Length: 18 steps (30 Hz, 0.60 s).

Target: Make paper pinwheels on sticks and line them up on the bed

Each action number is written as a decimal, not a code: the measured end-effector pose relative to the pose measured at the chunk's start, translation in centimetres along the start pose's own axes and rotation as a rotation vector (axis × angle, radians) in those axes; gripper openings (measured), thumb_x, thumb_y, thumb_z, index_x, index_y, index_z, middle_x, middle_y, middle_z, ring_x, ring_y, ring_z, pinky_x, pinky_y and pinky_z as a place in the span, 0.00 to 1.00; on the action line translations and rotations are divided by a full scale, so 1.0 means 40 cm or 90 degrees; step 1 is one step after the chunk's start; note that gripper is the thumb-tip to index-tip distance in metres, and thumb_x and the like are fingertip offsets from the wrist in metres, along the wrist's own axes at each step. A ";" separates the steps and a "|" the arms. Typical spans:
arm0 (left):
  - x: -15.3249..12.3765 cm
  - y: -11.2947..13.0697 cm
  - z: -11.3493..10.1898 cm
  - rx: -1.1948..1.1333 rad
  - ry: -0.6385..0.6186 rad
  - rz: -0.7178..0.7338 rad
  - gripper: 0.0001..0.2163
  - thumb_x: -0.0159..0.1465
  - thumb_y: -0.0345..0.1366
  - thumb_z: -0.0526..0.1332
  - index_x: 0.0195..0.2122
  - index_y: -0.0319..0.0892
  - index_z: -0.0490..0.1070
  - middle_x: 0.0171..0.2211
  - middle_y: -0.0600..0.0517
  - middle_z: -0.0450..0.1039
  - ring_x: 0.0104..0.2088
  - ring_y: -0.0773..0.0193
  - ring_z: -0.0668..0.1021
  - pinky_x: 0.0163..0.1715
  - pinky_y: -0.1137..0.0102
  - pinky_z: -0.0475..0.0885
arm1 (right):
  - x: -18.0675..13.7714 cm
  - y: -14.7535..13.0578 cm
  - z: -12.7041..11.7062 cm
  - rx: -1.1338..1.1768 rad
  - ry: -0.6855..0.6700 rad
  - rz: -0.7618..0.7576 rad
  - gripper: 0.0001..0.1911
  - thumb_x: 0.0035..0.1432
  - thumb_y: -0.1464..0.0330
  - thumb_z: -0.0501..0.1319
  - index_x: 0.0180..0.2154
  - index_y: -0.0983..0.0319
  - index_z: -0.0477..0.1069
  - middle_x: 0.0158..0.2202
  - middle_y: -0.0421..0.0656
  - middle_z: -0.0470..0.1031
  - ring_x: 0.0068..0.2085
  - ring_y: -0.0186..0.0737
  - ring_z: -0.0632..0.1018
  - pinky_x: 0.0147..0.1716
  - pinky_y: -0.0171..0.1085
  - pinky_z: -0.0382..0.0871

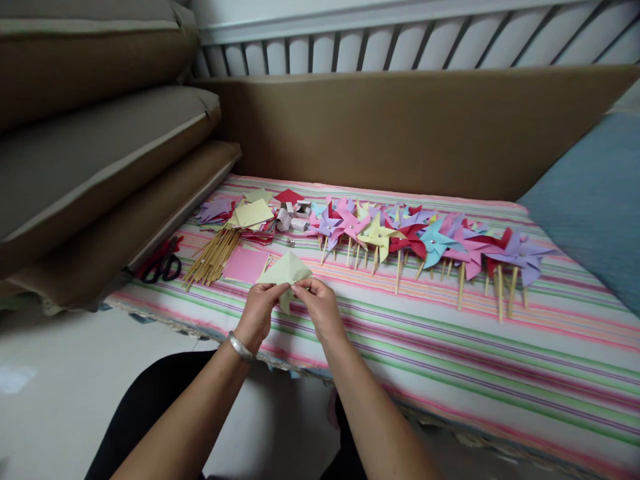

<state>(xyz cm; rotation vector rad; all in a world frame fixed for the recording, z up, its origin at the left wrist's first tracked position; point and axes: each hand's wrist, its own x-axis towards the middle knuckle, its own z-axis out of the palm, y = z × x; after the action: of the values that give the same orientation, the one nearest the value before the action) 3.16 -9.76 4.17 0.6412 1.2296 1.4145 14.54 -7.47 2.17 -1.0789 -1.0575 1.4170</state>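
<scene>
Both of my hands pinch a pale yellow-green folded paper sheet [285, 272] above the striped cloth. My left hand [261, 310], with a silver bracelet at the wrist, grips the paper's lower left part. My right hand [320, 305] pinches its lower right corner, fingers closed. Just beyond the paper lies a pink paper square [245, 264]. A bundle of thin wooden sticks [213, 257] lies left of that.
A long row of finished paper pinwheels [415, 240] on sticks lies across the striped cloth [450, 347]. A pile of coloured paper squares [250, 213] sits at the far left. Black-and-red scissors [163, 265] rest by stacked brown cushions [100, 173]. A blue mat [595, 193] lies right.
</scene>
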 end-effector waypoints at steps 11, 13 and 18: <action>0.011 0.039 -0.044 0.201 -0.099 -0.105 0.06 0.41 0.31 0.68 0.14 0.38 0.70 0.14 0.53 0.69 0.17 0.69 0.68 0.20 0.73 0.58 | 0.013 -0.048 -0.070 0.023 -0.118 0.117 0.34 0.39 0.68 0.67 0.51 0.60 0.63 0.29 0.39 0.74 0.32 0.40 0.75 0.30 0.36 0.68; 0.005 0.034 -0.036 0.228 -0.112 -0.109 0.05 0.41 0.31 0.67 0.16 0.38 0.71 0.15 0.53 0.69 0.17 0.69 0.68 0.20 0.73 0.58 | 0.008 -0.040 -0.062 0.041 -0.157 0.150 0.33 0.38 0.70 0.67 0.50 0.60 0.64 0.31 0.40 0.75 0.32 0.40 0.76 0.29 0.36 0.68; 0.005 0.023 -0.028 0.295 -0.118 -0.104 0.05 0.42 0.32 0.66 0.17 0.37 0.72 0.15 0.52 0.70 0.16 0.68 0.68 0.18 0.73 0.57 | 0.002 -0.022 -0.048 0.031 -0.153 0.131 0.27 0.37 0.73 0.65 0.44 0.61 0.68 0.35 0.40 0.77 0.35 0.41 0.76 0.33 0.37 0.68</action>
<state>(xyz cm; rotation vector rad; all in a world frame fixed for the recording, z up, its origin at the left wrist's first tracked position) 1.77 -9.80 4.61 0.9411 1.4353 0.9148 16.58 -7.19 2.62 -1.0216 -1.0982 1.7637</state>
